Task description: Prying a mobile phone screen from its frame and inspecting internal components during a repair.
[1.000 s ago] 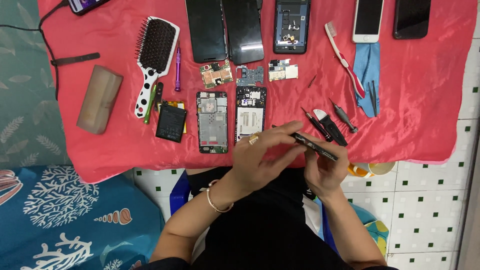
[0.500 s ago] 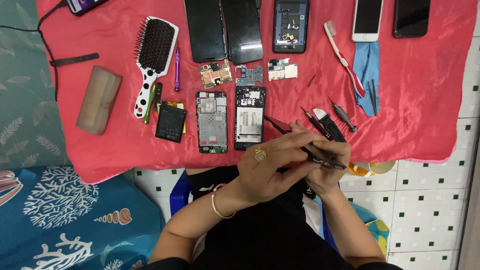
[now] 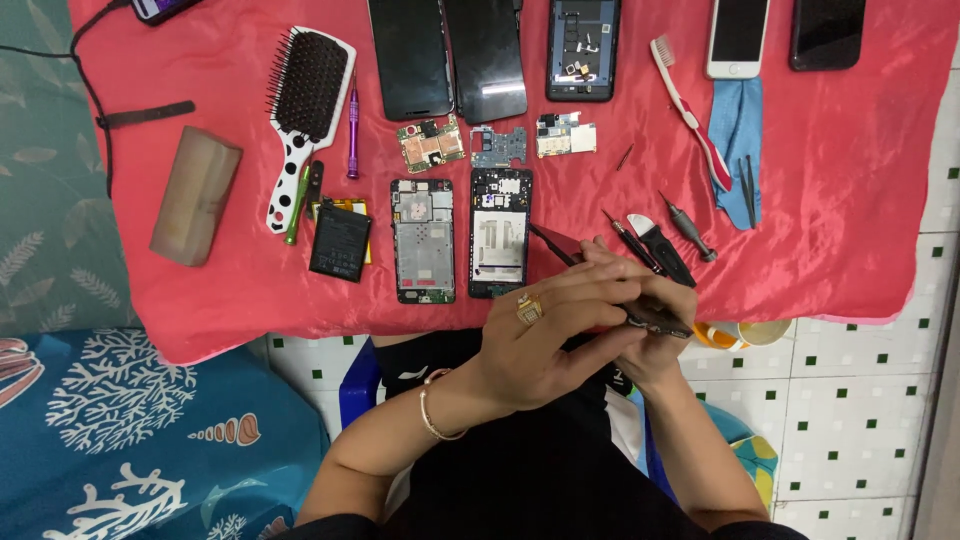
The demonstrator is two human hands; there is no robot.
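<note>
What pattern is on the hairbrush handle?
The hairbrush handle is white with black polka dots, seen clearly in the head view, the only one.

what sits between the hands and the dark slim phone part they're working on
Nothing visible does: the left hand and right hand both already grip the dark slim phone part, held above the red cloth's near edge.

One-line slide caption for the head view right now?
Both hands, left hand and right hand, grip a dark phone part edge-on above opened phones on a red cloth.
</note>
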